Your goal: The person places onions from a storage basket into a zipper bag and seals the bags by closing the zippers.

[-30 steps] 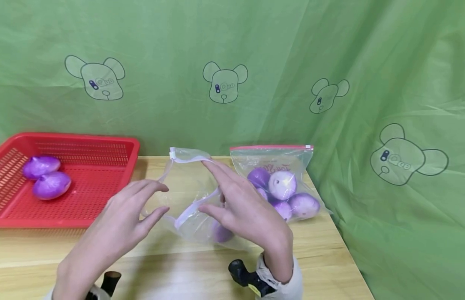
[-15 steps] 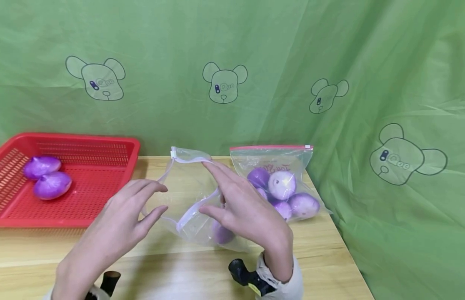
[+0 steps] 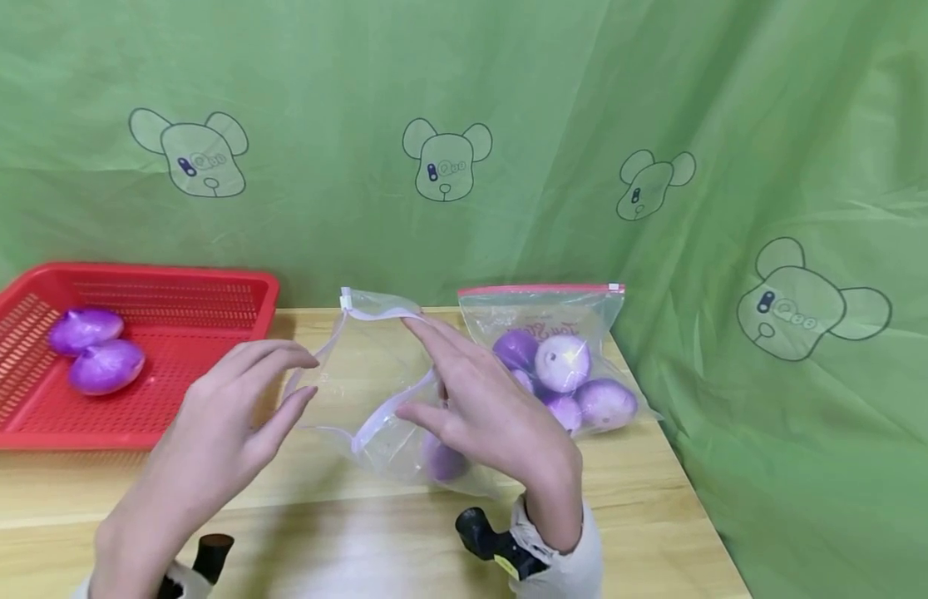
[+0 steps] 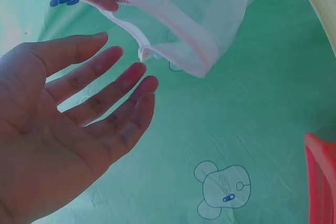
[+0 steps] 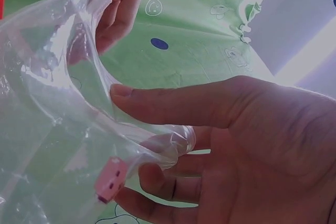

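My right hand (image 3: 494, 412) grips the mouth of a clear slider zip bag (image 3: 392, 449) lying in the middle of the table. In the right wrist view, a fold of the bag's film (image 5: 176, 140) lies between thumb and fingers, near the pink slider (image 5: 111, 179). One purple onion (image 3: 443, 457) shows inside the bag, partly behind the right hand. The bag's mouth gapes toward the left. Beside that opening is my left hand (image 3: 213, 412), holding nothing, with relaxed fingers and thumb spread apart. The left wrist view shows its bare palm (image 4: 58, 135).
At the left stands a red basket (image 3: 157, 270) with two purple onions (image 3: 107, 368) in it. A second zip bag (image 3: 501, 309), with a red-pink closure and several onions (image 3: 563, 363), lies at the right near the table's edge. A green curtain (image 3: 322, 233) hangs behind.
My left hand has drawn slightly left, away from the bag's mouth toward the basket. The right hand and the bag have stayed nearly in place.
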